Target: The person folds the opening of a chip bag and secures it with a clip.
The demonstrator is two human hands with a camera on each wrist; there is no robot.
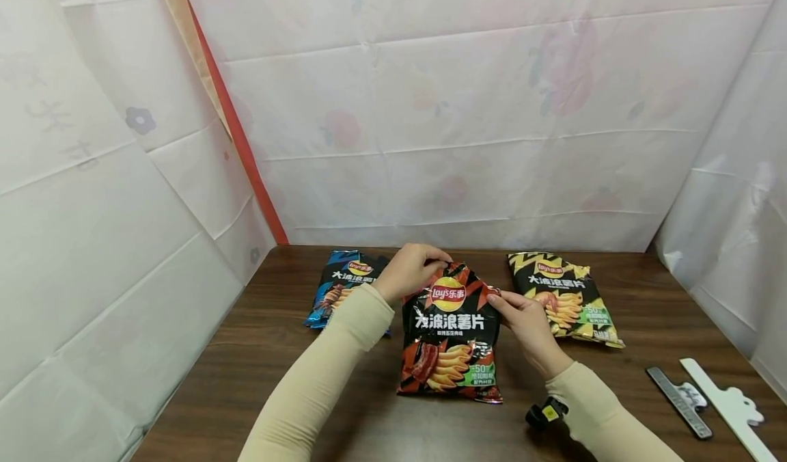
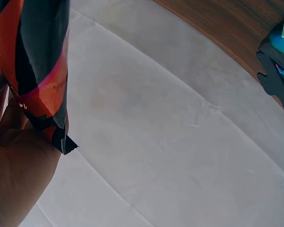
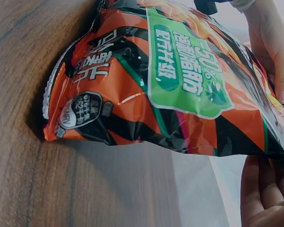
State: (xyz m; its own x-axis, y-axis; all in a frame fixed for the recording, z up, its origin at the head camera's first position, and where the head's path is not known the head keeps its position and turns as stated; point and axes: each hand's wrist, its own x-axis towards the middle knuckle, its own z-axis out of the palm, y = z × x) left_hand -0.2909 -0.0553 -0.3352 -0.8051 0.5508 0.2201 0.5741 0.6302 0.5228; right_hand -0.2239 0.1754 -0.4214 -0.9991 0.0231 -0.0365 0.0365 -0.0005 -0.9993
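We see the red chip bag [image 1: 450, 332] between the two hands, with its bottom edge resting on the table [image 1: 258, 352] and its top lifted toward the far wall. Its long axis runs from us away, bottom seam near our body, top seam far, and the printed front faces up to the head camera. The left hand [image 1: 408, 270] has its fingers curled over the top left corner of the bag and pinches it. The right hand [image 1: 527, 325] holds the upper right edge between thumb and fingers.

We think the main risk is a sudden tear: if both hands pull apart too hard at the top seam, the bag may split far down and chips may fall on the table. The foil looks smooth, so a pinching finger may also slip, and then the bag may tip over.

Beyond the left hand lies a blue chip bag [image 1: 341, 286], partly under the sleeve. Beyond the right hand lies a yellow chip bag [image 1: 565, 298]. Further right of the right hand, well apart, lie a grey clip [image 1: 679, 402] and a white clip [image 1: 725, 407].
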